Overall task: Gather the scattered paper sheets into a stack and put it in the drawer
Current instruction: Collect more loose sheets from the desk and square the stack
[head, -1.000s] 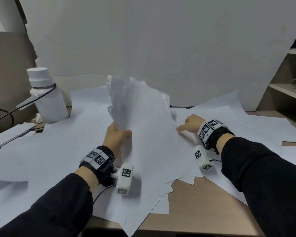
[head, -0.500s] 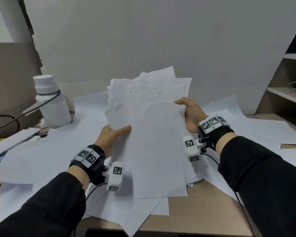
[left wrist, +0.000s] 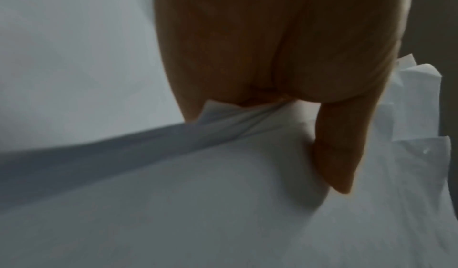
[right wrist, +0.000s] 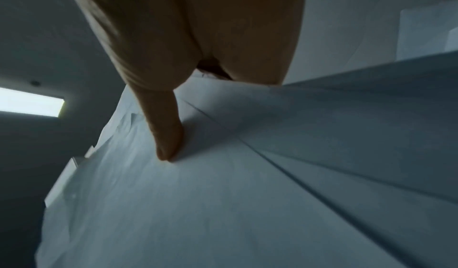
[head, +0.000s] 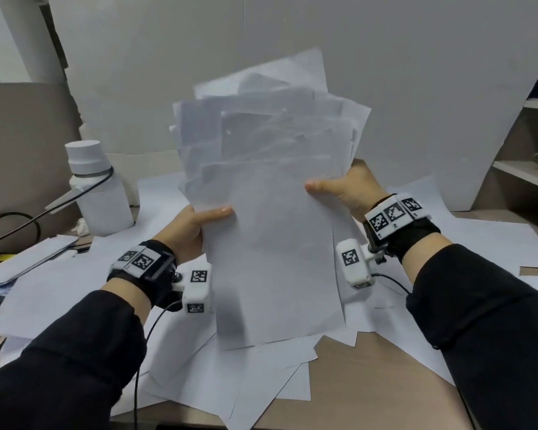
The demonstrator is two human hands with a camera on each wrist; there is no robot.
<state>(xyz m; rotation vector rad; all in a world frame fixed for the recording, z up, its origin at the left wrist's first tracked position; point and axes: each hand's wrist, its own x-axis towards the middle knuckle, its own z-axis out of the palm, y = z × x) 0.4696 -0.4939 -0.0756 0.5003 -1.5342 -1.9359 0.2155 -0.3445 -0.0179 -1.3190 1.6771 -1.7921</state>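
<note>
Stack of paper sheets (head: 274, 243): held up off the desk (head: 370, 377) at the centre of the head view, tilted away from the person, top edges fanned and uneven, bottom edge hanging just above the loose sheets

Left hand (head: 188, 228): clamped on the stack's 9 o'clock edge, thumb lying across the front sheet, fingers hidden behind the paper; in the left wrist view the thumb (left wrist: 339, 154) presses flat on the top sheet and the paper bunches into the crook of the hand

Right hand (head: 351, 187): clamped on the stack's 3 o'clock edge, a little higher than the left, thumb over the front; in the right wrist view the thumb (right wrist: 166, 127) presses on the sheet, fingers hidden behind it

Loose paper sheets (head: 230, 377): still scattered over the desk, overlapping, under and around the raised stack from 7 o'clock to 3 o'clock

White bottle (head: 98, 187): upright at 9 o'clock of the stack, well apart from it, a black cable (head: 22, 218) looped round its neck

Shelves (head: 528, 169): at the 3 o'clock edge of the head view

Drawer: cannot tell where it is
</note>
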